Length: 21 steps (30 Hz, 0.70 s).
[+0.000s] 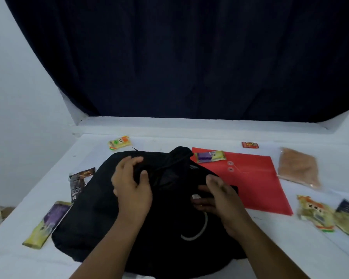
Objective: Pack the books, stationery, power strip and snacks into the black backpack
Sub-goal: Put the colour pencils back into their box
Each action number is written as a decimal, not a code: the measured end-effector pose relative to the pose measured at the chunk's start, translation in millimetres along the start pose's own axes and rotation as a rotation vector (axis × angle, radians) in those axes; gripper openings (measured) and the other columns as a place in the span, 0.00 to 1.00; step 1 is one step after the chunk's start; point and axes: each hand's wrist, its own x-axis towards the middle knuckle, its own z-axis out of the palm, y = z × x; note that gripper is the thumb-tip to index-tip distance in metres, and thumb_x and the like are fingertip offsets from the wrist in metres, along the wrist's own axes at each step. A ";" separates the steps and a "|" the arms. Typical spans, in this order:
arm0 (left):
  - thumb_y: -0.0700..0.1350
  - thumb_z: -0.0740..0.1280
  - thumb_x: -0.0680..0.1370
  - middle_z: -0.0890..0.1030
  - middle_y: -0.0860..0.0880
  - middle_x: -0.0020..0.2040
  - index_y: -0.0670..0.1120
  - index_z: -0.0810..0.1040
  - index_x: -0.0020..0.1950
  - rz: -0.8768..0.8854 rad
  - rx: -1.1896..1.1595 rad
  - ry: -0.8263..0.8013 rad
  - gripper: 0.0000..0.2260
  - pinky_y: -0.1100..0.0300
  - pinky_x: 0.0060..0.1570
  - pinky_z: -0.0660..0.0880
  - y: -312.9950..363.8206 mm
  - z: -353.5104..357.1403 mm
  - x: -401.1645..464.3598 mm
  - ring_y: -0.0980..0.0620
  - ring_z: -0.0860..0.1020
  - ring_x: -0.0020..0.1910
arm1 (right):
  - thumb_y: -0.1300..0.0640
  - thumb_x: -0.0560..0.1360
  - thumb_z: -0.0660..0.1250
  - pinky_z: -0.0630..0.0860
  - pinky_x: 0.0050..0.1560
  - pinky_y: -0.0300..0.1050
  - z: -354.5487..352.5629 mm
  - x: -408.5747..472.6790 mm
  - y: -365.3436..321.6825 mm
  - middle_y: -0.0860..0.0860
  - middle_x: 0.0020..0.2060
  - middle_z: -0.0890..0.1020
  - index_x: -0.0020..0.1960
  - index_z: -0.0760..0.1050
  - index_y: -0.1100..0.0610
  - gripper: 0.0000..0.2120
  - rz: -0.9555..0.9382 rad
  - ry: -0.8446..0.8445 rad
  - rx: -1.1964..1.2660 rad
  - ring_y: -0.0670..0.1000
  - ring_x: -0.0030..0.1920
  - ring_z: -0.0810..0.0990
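The black backpack (pixel 93 214) lies flat on the white table (pixel 169 141). My left hand (pixel 132 184) grips a fold of its black fabric near the top. My right hand (pixel 218 198) sits on the bag's right side, fingers curled around a small white piece at the end of a white cord (pixel 199 230). A red document folder (pixel 256 182) lies to the right of the bag, with a purple-and-yellow snack (pixel 210 157) on its far corner. Further snack packets lie around the bag.
Left of the bag lie a dark brown packet (pixel 79 182) and a long purple-yellow packet (pixel 46 224). A yellow packet (pixel 119 142) and a small red one (pixel 249 145) sit farther back. A clear bag of brownish grains (pixel 298 168) and yellow-green packets (pixel 318 212) lie right. A dark curtain (pixel 189 57) hangs behind.
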 end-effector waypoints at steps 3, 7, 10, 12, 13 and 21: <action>0.47 0.65 0.80 0.79 0.56 0.63 0.53 0.83 0.58 0.099 -0.014 -0.415 0.10 0.48 0.70 0.69 -5.3 27.2 -10.5 0.54 0.74 0.67 | 0.44 0.80 0.63 0.83 0.49 0.55 -6.9 -6.9 -0.8 0.55 0.56 0.82 0.61 0.75 0.46 0.12 0.014 -0.009 0.023 0.60 0.47 0.86; 0.54 0.60 0.84 0.75 0.60 0.69 0.57 0.78 0.67 0.021 -0.168 -0.918 0.14 0.61 0.72 0.63 17.4 48.4 -40.8 0.58 0.68 0.73 | 0.41 0.77 0.66 0.81 0.55 0.55 -20.0 -13.1 4.9 0.50 0.57 0.83 0.65 0.76 0.47 0.19 -0.008 0.042 -0.022 0.53 0.53 0.85; 0.60 0.45 0.85 0.54 0.58 0.81 0.62 0.56 0.80 0.222 0.250 -1.099 0.22 0.53 0.78 0.39 15.1 65.1 -58.3 0.54 0.41 0.80 | 0.44 0.77 0.67 0.78 0.58 0.44 -37.4 -19.7 10.8 0.42 0.56 0.83 0.64 0.76 0.44 0.16 -0.031 0.128 -0.141 0.41 0.55 0.81; 0.62 0.43 0.84 0.45 0.53 0.83 0.61 0.48 0.81 0.306 0.462 -1.109 0.25 0.48 0.77 0.32 11.3 75.8 -70.2 0.48 0.32 0.79 | 0.48 0.78 0.68 0.78 0.57 0.43 -51.6 -24.0 13.0 0.41 0.55 0.82 0.65 0.75 0.45 0.16 -0.018 0.208 -0.132 0.41 0.55 0.81; 0.62 0.44 0.84 0.43 0.51 0.83 0.59 0.46 0.82 0.343 0.545 -1.085 0.26 0.46 0.76 0.31 9.7 81.3 -77.6 0.44 0.30 0.78 | 0.50 0.78 0.68 0.80 0.56 0.45 -58.7 -26.1 14.1 0.43 0.55 0.82 0.65 0.74 0.45 0.16 -0.017 0.234 -0.127 0.43 0.54 0.82; 0.48 0.57 0.80 0.39 0.41 0.81 0.47 0.47 0.80 0.260 0.689 -0.858 0.31 0.38 0.73 0.30 28.6 127.8 -123.1 0.37 0.29 0.77 | 0.59 0.77 0.69 0.81 0.50 0.44 -134.5 -36.7 32.8 0.45 0.50 0.84 0.59 0.77 0.48 0.12 -0.179 0.488 -0.378 0.43 0.44 0.84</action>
